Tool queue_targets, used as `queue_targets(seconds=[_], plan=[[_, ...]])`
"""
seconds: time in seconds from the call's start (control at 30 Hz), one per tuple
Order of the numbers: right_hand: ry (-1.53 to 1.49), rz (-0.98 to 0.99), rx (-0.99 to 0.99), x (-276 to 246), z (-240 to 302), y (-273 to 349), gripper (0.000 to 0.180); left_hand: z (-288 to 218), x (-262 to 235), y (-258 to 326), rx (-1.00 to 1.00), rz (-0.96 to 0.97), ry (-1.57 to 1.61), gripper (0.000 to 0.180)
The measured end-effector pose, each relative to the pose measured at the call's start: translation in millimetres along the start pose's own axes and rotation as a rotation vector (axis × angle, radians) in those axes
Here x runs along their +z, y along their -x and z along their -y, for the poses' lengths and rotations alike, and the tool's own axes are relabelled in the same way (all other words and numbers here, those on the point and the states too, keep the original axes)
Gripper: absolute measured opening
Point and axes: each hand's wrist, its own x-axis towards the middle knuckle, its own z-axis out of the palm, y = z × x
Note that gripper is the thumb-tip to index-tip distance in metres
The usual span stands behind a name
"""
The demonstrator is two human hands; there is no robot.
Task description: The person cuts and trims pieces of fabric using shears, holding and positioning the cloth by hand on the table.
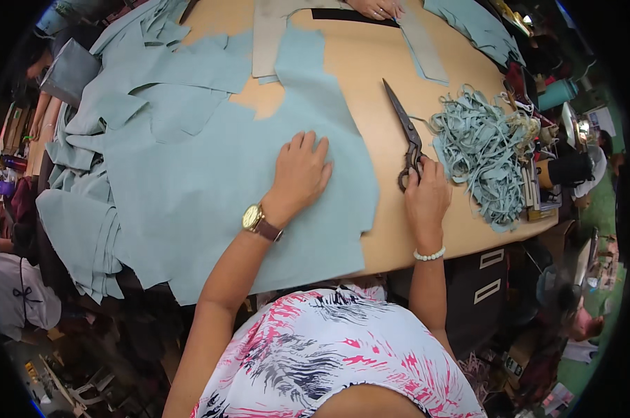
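Note:
A large pale blue-green sheet of leather-like material (210, 188) with irregular cut edges covers the left and middle of the table. My left hand (302, 171) lies on it, palm down with fingers stretched. To the right, dark metal scissors (398, 115) rest on the bare tabletop, blades pointing away from me and closed together. My right hand (427, 195) has its thumb and fingers around the scissors' handles. Just right of that hand sits a tangled heap of thin blue-green strips (479, 150).
Pale flat templates (267, 45) lie at the far side, where another person's hand (376, 8) touches one. More blue-green pieces (472, 28) lie far right. Tools and containers crowd the table's right edge; a grey box (79, 73) stands at the left. The wooden tabletop (371, 90) shows around the scissors.

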Motion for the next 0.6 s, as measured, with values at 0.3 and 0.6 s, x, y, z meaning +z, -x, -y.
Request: queue_targets(seconds=[0.3,0.6], plan=[[-0.166,0.208,-0.414,20.9,81.8,35.8,0.061,66.3,-18.7,-91.0,-0.278,-0.041,-0.080,0.041],[-0.196,0.389,-0.437,19.1,78.7,49.7,0.068,132.1,47.2,-161.1,-0.542,-0.257,0.222,0.032]])
